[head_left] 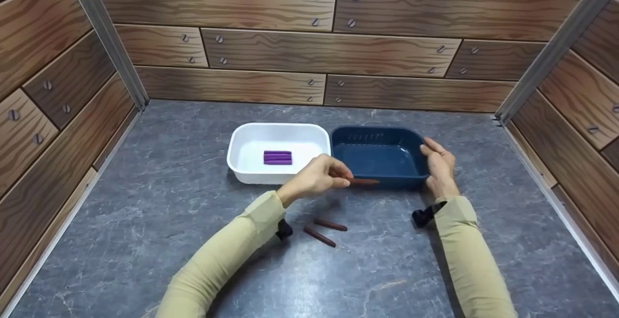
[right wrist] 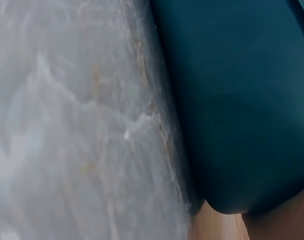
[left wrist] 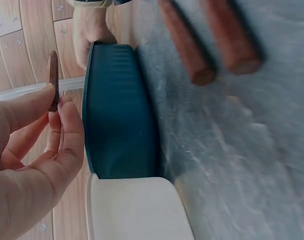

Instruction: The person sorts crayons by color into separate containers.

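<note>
Two trays sit side by side on your grey marbled tabletop [head_left: 169, 202], touching along one edge: the white tray [head_left: 242, 161] on your left and the dark blue tray [head_left: 382, 156] on your right. Wood-patterned walls [head_left: 271, 42] close the table in on three sides. Your right hand [head_left: 439, 166] grips the blue tray's right rim, fingers curled over the edge. Your left hand [head_left: 319, 175] pinches a brown stick [head_left: 363, 181] between thumb and fingertips, just above the blue tray's near rim. Purple sticks [head_left: 277, 157] lie bundled in the white tray. Two more brown sticks [head_left: 325, 230] lie on the table near your left wrist, well clear of both trays.
</note>
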{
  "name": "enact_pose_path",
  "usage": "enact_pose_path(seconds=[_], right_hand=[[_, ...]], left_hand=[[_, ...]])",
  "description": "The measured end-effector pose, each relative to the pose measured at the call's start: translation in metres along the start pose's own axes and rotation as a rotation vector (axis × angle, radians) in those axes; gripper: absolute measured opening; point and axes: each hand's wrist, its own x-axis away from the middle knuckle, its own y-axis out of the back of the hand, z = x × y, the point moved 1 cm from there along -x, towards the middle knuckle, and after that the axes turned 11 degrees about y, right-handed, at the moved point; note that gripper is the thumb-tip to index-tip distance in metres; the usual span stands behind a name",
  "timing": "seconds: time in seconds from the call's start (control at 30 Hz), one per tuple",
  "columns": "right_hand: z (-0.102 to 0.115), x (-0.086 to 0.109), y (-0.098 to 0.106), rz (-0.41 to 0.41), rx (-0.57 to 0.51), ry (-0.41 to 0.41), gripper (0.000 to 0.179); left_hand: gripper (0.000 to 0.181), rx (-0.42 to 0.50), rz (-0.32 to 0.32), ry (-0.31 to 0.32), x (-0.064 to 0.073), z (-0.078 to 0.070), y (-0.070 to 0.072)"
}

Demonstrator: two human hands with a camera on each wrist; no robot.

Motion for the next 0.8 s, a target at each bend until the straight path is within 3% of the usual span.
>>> enact_pose_path(seconds=[0.13,0.37,0.8], right_hand=[[0.000,-0.001,0.001,0.002,-0.002,0.001,0.048],[0.000,-0.001,0.001,0.000,0.001,0.001,0.048],[-0.001,-0.001,0.001,-0.005,0.022,-0.012,0.047]], left_hand=[[0.013,0.030,-0.047,-0.003,-0.011,-0.008,-0.001],[0.013,0.042,-0.147,-0.066,-0.034,-0.017,-0.008],[0.014,-0.074,-0.212,-0.109,-0.066,-0.018,-0.028]])
